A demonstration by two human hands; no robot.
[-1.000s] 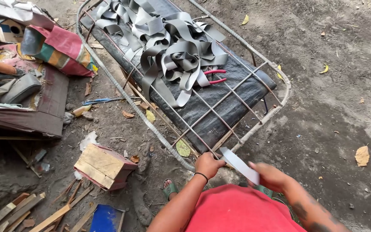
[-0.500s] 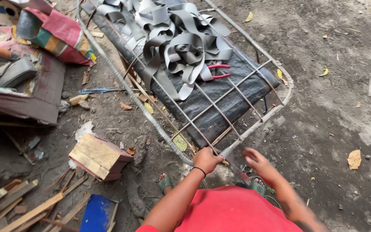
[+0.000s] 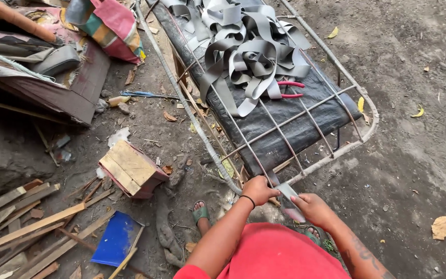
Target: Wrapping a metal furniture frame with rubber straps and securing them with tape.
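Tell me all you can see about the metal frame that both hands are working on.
The metal frame is a long bed-like rack of grey tubing with rounded corners and thin crossbars. It lies tilted over bare dirt. A dark sheet covers it, with a heap of grey straps and red-handled pliers on top. The left hand grips its near end rail; the right hand holds a grey strap there.

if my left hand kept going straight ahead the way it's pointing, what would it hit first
Probably the metal frame: your left hand already grips its near corner beside the grey strap. Beyond that lies the black sheet under the bars, though depth is hard to judge.
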